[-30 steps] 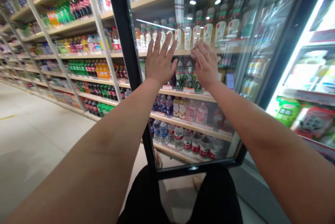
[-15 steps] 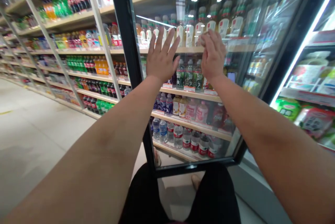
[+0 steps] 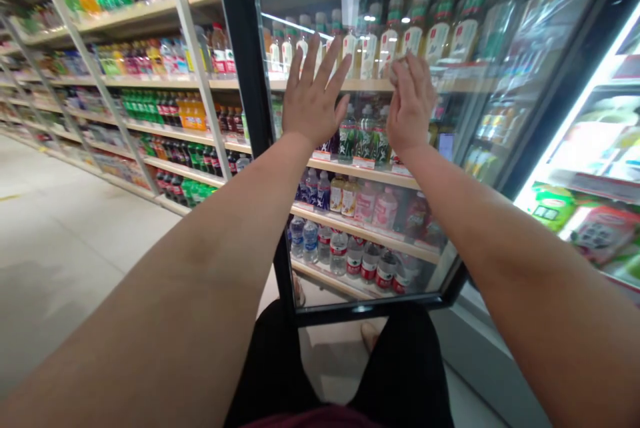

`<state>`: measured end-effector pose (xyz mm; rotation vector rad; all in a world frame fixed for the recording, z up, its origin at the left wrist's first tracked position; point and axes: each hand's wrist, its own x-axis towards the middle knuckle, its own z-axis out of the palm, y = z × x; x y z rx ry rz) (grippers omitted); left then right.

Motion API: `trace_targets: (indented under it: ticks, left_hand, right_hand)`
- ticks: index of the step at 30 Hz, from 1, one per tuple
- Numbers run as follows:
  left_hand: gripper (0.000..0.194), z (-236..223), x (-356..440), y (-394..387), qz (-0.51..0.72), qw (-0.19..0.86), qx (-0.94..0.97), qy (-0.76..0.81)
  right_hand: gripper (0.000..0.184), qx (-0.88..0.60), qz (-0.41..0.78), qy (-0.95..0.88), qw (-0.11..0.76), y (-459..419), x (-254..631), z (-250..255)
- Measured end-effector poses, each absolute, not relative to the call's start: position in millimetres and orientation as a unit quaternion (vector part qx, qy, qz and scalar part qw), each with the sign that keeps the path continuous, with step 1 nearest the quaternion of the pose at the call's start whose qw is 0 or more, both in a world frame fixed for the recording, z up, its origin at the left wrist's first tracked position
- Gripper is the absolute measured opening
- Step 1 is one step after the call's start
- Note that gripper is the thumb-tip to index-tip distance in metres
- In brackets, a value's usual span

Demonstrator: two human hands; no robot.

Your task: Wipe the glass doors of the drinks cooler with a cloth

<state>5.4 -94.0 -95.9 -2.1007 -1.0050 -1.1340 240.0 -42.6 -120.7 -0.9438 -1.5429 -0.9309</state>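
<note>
An open glass cooler door (image 3: 465, 168) with a black frame (image 3: 245, 81) stands in front of me. My left hand (image 3: 313, 98) lies flat on the glass, fingers stretched and spread, holding nothing. My right hand (image 3: 411, 105) is beside it to the right, also against the glass, with its fingers pressed together and slightly curled. A small pale bit shows at its fingertips, and I cannot make out what it is. Through the glass I see shelves of bottles (image 3: 350, 201).
Long open shelves of soft-drink bottles (image 3: 165, 115) run away on the left along a pale tiled floor (image 3: 65, 241). On the right the lit cooler interior (image 3: 590, 168) holds packaged goods. My dark-clothed legs (image 3: 400, 368) are below, near the door's lower edge.
Both hands have slid upward on the glass. The right hand has also moved a little to the right. The left hand stays spread flat.
</note>
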Motion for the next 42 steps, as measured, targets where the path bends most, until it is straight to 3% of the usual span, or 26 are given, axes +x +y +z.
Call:
trace_targets:
  ticks: [5, 10, 12, 15, 18, 25, 31, 37, 42]
  left_hand:
    - [0.074, -94.3, 5.6, -91.4, -0.428, 0.276, -0.786, -0.352]
    - [0.094, -94.0, 5.1, -90.9, -0.418, 0.233, -0.798, -0.366]
    - [0.092, -94.5, 5.2, -92.0, -0.419, 0.244, -0.794, -0.366]
    - [0.079, -95.4, 5.6, -93.7, -0.419, 0.272, -0.787, -0.361]
    - [0.079, -95.5, 6.0, -94.1, -0.416, 0.281, -0.785, -0.363]
    - [0.092, -96.4, 5.8, -94.9, -0.405, 0.263, -0.794, -0.37]
    - [0.111, -96.6, 4.8, -92.0, -0.395, 0.236, -0.807, -0.37]
    - [0.113, -95.4, 5.4, -93.0, -0.404, 0.254, -0.799, -0.365]
    - [0.115, -95.4, 5.9, -93.0, -0.405, 0.252, -0.796, -0.372]
  right_hand:
    - [0.054, -0.337, -0.415, -0.717, 0.448, -49.7, 235.1, -143.2]
    - [0.057, -0.352, -0.408, -0.648, 0.538, -41.2, 246.4, -130.6]
    - [0.059, -0.369, -0.403, -0.63, 0.553, -41.5, 245.2, -133.2]
    - [0.058, -0.373, -0.394, -0.683, 0.489, -49.9, 239.3, -149.0]
    - [0.057, -0.357, -0.387, -0.724, 0.446, -54.6, 240.6, -155.4]
    - [0.06, -0.39, -0.37, -0.656, 0.53, -51.1, 245.1, -142.7]
    - [0.055, -0.366, -0.367, -0.739, 0.43, -60.9, 241.1, -153.2]
    - [0.06, -0.368, -0.372, -0.636, 0.567, -38.8, 254.2, -138.0]
    - [0.057, -0.35, -0.394, -0.698, 0.484, -46.6, 249.4, -160.8]
